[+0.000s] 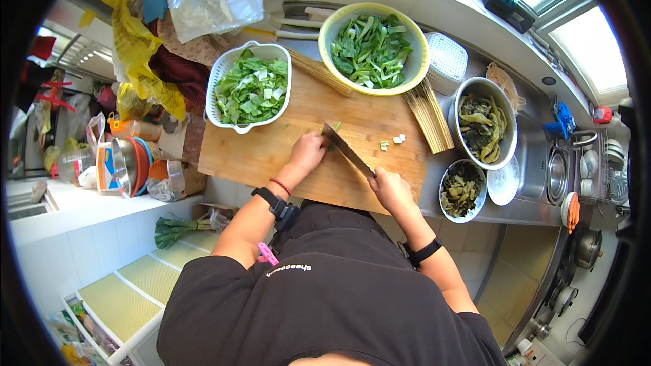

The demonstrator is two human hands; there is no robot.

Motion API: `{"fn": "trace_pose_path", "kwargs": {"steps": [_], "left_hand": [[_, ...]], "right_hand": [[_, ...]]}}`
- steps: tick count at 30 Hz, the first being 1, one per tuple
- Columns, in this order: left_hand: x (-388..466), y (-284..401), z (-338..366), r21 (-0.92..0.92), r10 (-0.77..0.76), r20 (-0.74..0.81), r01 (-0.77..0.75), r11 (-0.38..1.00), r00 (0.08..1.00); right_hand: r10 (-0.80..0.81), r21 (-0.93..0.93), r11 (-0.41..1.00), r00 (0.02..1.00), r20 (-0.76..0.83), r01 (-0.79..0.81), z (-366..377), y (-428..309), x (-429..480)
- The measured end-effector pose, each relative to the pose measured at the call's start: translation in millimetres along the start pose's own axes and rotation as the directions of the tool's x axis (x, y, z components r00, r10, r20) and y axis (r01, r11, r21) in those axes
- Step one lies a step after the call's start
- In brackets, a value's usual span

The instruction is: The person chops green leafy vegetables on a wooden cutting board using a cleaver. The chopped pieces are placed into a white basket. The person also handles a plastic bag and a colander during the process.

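My right hand [391, 189] grips the handle of a kitchen knife [349, 151], its blade slanting up and left over a wooden cutting board [244, 157]. Close to the blade's far end, my left hand [308, 151] rests on the board with fingers curled around a bit of green vegetable [336, 126], mostly hidden. Several pale cut stem pieces [398, 139] lie right of the blade. Chopped leafy greens [252, 89] fill a white basket [209, 104] at the board's upper left. More cut greens [371, 51] are in a yellow-rimmed colander [325, 68] at the back.
Bamboo slats [430, 117] lie beside the colander. To the right stand a steel bowl of pickled greens [452, 117], a smaller bowl of chopped ones [475, 215], a white dish [503, 180] and a sink [534, 173]. Plastic bags [216, 0] hang over the back left.
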State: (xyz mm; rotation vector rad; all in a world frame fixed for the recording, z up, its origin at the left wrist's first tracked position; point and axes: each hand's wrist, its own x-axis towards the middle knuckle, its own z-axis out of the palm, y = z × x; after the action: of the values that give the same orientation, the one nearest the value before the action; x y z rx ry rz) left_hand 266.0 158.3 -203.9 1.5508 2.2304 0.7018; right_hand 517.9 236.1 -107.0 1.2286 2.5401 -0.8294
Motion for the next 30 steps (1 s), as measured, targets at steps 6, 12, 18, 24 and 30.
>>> {"fn": "trace_pose_path", "kwargs": {"steps": [6,12,18,24,30], "left_hand": [[15,-3,-31,-0.266,-0.208,-0.055,0.186,0.946,0.977],[40,18,3,-0.042,0.188,-0.078,-0.192,0.981,0.979],[44,15,-23,-0.223,0.141,-0.058,-0.151,0.963,0.988],[51,-5,-164,0.005,-0.089,-0.384,0.098,0.995,0.919],[126,29,-165,0.094,0.271,-0.324,-0.255,0.962,0.906]], "right_hand": [[-0.022,0.125,0.992,0.997,-0.075,0.032,-5,14,-19],[0.144,0.228,0.966,0.985,-0.095,-0.119,-26,43,-65],[0.238,0.253,0.946,0.964,-0.116,-0.203,-29,56,-91],[0.285,0.284,0.93,0.946,-0.154,-0.234,-12,51,-94],[0.441,0.511,0.797,0.888,-0.131,-0.321,21,61,-73]]}}
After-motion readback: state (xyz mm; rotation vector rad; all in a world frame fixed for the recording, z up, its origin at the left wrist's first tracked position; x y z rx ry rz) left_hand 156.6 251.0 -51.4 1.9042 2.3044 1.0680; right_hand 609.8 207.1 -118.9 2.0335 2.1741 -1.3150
